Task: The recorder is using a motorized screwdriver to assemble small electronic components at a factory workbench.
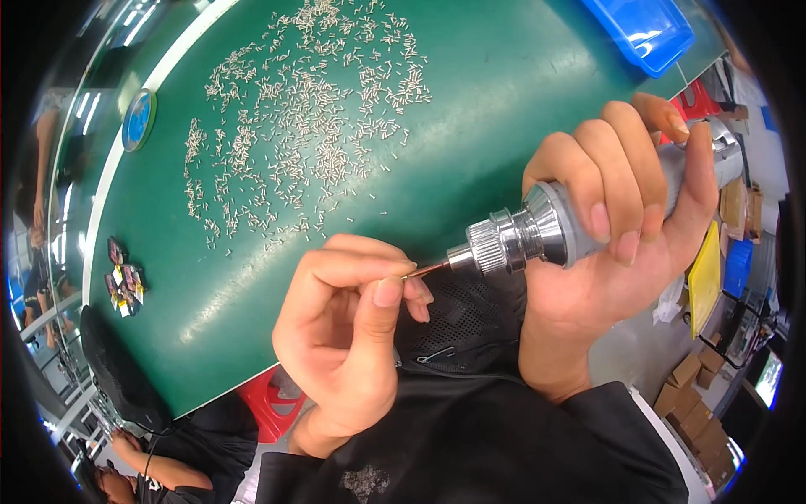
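Note:
My right hand [617,277] is wrapped round the grey and silver body of a handheld rotary tool [507,240], its nose aimed left. From that nose sticks a thin copper-coloured bit [433,269]. At the bit's end, my left hand [340,328] pinches a tiny metal pin [406,277] between thumb and index finger. Pin and bit tip seem to touch, though the fingertips partly cover the spot. Many small loose silver pins [323,126] lie scattered across the green table [478,160] beyond my hands.
A blue plastic bin [651,38] stands at the far right edge. To the left are a round blue-filled dish [138,120], several small dark packets [123,281] and a black bag-like item [122,370]. Another person's arm [159,462] shows at lower left, near a red stool [273,407].

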A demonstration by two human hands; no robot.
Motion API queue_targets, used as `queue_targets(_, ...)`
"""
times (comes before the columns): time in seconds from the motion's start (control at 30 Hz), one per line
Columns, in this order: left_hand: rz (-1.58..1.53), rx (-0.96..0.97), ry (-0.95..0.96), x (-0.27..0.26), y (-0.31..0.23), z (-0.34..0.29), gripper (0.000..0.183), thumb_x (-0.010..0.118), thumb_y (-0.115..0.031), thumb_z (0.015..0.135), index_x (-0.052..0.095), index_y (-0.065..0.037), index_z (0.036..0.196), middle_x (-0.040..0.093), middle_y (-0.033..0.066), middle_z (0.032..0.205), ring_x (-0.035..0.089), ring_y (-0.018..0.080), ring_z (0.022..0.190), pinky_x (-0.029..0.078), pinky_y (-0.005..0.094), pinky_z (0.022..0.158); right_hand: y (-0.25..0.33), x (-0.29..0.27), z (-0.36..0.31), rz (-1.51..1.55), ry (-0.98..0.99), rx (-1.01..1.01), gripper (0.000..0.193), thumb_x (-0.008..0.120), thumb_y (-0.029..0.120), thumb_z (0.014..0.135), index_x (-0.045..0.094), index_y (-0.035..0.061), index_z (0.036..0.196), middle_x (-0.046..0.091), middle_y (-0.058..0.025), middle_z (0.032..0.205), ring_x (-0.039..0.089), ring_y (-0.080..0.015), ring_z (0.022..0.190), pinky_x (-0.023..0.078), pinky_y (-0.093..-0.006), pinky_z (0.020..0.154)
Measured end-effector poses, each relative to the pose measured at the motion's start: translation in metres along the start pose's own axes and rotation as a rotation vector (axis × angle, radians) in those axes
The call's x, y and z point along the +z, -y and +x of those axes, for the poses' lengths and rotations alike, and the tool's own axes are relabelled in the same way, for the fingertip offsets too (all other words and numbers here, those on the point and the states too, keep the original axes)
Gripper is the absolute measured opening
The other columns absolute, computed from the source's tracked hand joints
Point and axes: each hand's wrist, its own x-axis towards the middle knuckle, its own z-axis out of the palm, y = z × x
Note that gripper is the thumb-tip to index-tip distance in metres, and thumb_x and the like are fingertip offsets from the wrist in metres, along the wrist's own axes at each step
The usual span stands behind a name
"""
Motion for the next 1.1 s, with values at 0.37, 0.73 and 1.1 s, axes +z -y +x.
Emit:
queue_targets(0.37,0.301,0.184,0.012,0.011,0.006,0.004,0.009,0.052,-0.004,0.096,0.05,0.005,0.095,0.055,0.0164,0.089,0.056,0.017,0.072,0.051,0.0288,0.059,0.004,-0.005,0.003,0.061,-0.076,-0.019,0.019,0.048,0.022,0.098,0.052,0.0038,0.091,0.037,0.003,0.054,0.036,-0.0081,0.043,0.035,-0.0252,0.05)
queue_targets(0.73,0.532,0.206,0.16,0.005,-0.01,0.012,0.019,0.051,0.006,0.093,0.052,0.01,0.111,0.061,0.022,0.101,0.063,0.0215,0.084,0.053,0.0289,0.073,0.004,0.0,0.009,0.161,-0.262,-0.051,0.02,0.044,0.024,0.1,0.049,0.0063,0.093,0.035,0.0023,0.052,0.033,-0.008,0.04,0.034,-0.0256,0.047)
queue_targets(1.1,1.191,0.505,0.211,-0.032,-0.062,0.152,0.006,0.062,-0.001,0.086,0.062,0.005,0.088,0.066,0.0092,0.078,0.064,0.0156,0.076,0.05,0.0273,0.069,0.03,-0.026,0.032,0.133,-0.447,-0.155,0.017,0.048,0.024,0.098,0.048,0.0086,0.09,0.033,0.0034,0.052,0.032,-0.0079,0.04,0.033,-0.0257,0.046)
